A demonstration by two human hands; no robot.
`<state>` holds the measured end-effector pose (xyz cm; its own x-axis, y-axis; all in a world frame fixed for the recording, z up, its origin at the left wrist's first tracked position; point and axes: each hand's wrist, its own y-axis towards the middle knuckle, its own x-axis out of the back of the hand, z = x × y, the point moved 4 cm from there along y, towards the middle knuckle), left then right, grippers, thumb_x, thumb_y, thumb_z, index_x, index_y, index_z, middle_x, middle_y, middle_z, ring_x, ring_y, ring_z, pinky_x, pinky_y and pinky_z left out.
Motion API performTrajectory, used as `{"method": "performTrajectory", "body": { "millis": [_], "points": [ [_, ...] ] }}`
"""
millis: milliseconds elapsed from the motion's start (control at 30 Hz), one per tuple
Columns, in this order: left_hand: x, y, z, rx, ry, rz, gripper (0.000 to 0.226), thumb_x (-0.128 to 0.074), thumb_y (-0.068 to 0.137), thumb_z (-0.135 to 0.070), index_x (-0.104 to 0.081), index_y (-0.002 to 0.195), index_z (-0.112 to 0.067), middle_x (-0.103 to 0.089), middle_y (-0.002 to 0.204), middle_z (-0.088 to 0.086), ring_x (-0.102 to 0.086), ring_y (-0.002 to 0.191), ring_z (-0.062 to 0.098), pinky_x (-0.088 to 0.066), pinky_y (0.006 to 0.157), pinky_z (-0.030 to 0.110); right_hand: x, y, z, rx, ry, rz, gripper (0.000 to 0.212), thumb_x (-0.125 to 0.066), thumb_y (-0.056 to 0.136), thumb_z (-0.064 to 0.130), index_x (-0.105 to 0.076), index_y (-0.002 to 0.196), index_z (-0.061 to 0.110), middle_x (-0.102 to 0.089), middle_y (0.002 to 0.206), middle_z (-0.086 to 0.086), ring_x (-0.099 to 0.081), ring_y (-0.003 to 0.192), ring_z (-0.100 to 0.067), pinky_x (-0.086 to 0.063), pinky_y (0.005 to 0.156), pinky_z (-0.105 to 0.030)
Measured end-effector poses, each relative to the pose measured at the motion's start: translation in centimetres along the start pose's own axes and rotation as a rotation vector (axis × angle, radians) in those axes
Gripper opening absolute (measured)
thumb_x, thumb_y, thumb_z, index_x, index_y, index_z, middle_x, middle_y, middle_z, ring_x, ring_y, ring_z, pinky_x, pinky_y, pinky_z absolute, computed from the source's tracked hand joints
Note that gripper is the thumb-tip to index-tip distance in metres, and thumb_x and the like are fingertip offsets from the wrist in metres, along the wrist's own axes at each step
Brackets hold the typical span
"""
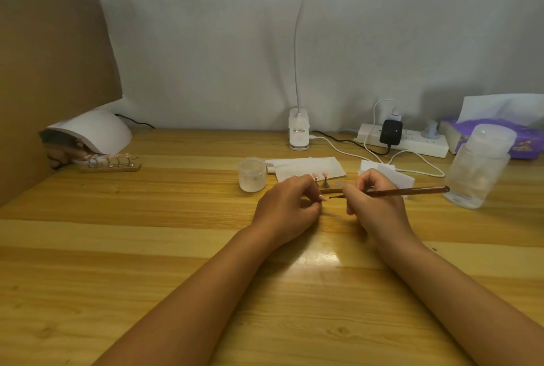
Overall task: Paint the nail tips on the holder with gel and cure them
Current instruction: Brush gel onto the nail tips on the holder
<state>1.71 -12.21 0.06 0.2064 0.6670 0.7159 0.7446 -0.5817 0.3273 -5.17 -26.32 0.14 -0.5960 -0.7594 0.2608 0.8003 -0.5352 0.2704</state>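
My left hand pinches a small pink nail tip on its stand, just above the wooden table. My right hand grips a brown gel brush, whose dark bristle end sits close to that tip. Behind my hands lies a wooden holder with pink nail tips upright on it, partly hidden by my fingers. A second holder with several tips rests at the far left, in front of the white curing lamp.
A small frosted jar stands left of the holder. White paper sheets lie behind it. A clear plastic bottle, a power strip with cables, a purple tissue box, a clip lamp and a cardboard panel surround the area.
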Motion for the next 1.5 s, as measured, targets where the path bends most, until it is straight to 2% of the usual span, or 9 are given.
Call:
{"method": "performTrajectory", "body": {
  "millis": [133, 233, 300, 433, 600, 800, 933, 1167, 1500],
  "points": [
    [0.0, 0.0, 0.1, -0.001, 0.005, -0.003, 0.013, -0.066, 0.09, -0.023, -0.058, 0.087, -0.033, -0.065, 0.104, -0.01, -0.06, 0.095, 0.008, -0.051, 0.077, 0.031, 0.1, 0.0, 0.0, -0.01, 0.075, 0.024, 0.016, -0.064, 0.091, 0.024, -0.054, 0.091, 0.013, -0.067, 0.067, -0.001, -0.054, 0.052, 0.001, -0.042, 0.056, -0.03],
    [0.0, 0.0, 0.1, -0.005, 0.006, -0.008, 0.013, -0.066, 0.09, -0.023, -0.058, 0.088, -0.033, -0.066, 0.104, -0.01, -0.059, 0.093, 0.008, -0.047, 0.074, 0.028, -0.1, 0.2, -0.2, -0.009, 0.031, 0.076, 0.017, -0.066, 0.09, 0.027, -0.052, 0.095, 0.019, -0.066, 0.083, -0.006, -0.059, 0.069, -0.014, -0.047, 0.061, -0.033],
    [0.0, 0.0, 0.1, -0.007, -0.001, -0.006, 0.014, -0.066, 0.09, -0.023, -0.058, 0.088, -0.033, -0.066, 0.105, -0.009, -0.061, 0.098, 0.009, -0.051, 0.078, 0.032, -0.3, 0.2, -0.4, -0.002, 0.009, 0.096, 0.014, -0.066, 0.09, 0.026, -0.054, 0.092, 0.021, -0.063, 0.085, -0.006, -0.057, 0.072, -0.018, -0.048, 0.062, -0.034],
    [0.0, 0.0, 0.2, -0.002, -0.007, -0.004, 0.012, -0.067, 0.091, -0.024, -0.059, 0.089, -0.033, -0.067, 0.107, -0.009, -0.061, 0.099, 0.01, -0.052, 0.08, 0.033, -0.4, 0.3, -0.6, 0.01, 0.001, 0.091, 0.009, -0.065, 0.091, 0.024, -0.056, 0.09, 0.021, -0.061, 0.079, -0.003, -0.055, 0.068, -0.014, -0.046, 0.058, -0.029],
    [0.0, 0.0, 0.4, -0.003, -0.011, 0.0, 0.011, -0.066, 0.091, -0.024, -0.06, 0.09, -0.033, -0.067, 0.105, -0.01, -0.057, 0.09, 0.008, -0.048, 0.076, 0.03, -0.3, 0.2, -0.3, -0.023, 0.096, 0.103, 0.014, -0.062, 0.094, 0.027, -0.055, 0.095, 0.015, -0.064, 0.058, 0.005, -0.055, 0.047, -0.003, -0.043, 0.042, -0.016],
    [0.0, 0.0, 0.3, -0.025, -0.015, -0.005, 0.013, -0.067, 0.09, -0.022, -0.06, 0.089, -0.033, -0.068, 0.101, -0.01, -0.055, 0.08, 0.003, -0.047, 0.072, 0.03, -0.1, -0.2, 0.1, -0.002, 0.101, 0.077, 0.02, -0.062, 0.094, 0.029, -0.055, 0.094, 0.01, -0.066, 0.062, 0.004, -0.051, 0.045, -0.003, -0.041, 0.041, -0.016],
    [-0.1, 0.1, 0.3, -0.021, -0.013, -0.002, 0.012, -0.068, 0.089, -0.022, -0.061, 0.089, -0.033, -0.068, 0.101, -0.011, -0.062, 0.096, 0.007, -0.053, 0.08, 0.037, -0.2, -0.2, 0.2, -0.04, 0.118, 0.094, 0.017, -0.062, 0.092, 0.022, -0.052, 0.091, 0.008, -0.065, 0.057, 0.002, -0.048, 0.042, -0.004, -0.038, 0.038, -0.017],
    [0.0, 0.0, 0.3, -0.029, -0.002, -0.011, 0.012, -0.068, 0.089, -0.024, -0.061, 0.089, -0.034, -0.067, 0.101, -0.01, -0.056, 0.085, 0.006, -0.051, 0.073, 0.032, -0.2, -0.4, 0.4, -0.045, 0.071, 0.085, 0.016, -0.061, 0.092, 0.02, -0.053, 0.079, 0.013, -0.064, 0.056, -0.001, -0.048, 0.045, -0.006, -0.037, 0.046, -0.022],
    [0.0, 0.0, 0.1, -0.023, 0.026, 0.01, 0.013, -0.067, 0.089, -0.025, -0.058, 0.089, -0.033, -0.066, 0.103, -0.009, -0.061, 0.096, 0.009, -0.054, 0.078, 0.037, -0.4, -0.4, 0.4, -0.027, -0.008, 0.108, 0.017, -0.062, 0.091, 0.02, -0.054, 0.079, 0.012, -0.066, 0.056, 0.0, -0.052, 0.045, 0.002, -0.038, 0.056, -0.028]
  ]
}}
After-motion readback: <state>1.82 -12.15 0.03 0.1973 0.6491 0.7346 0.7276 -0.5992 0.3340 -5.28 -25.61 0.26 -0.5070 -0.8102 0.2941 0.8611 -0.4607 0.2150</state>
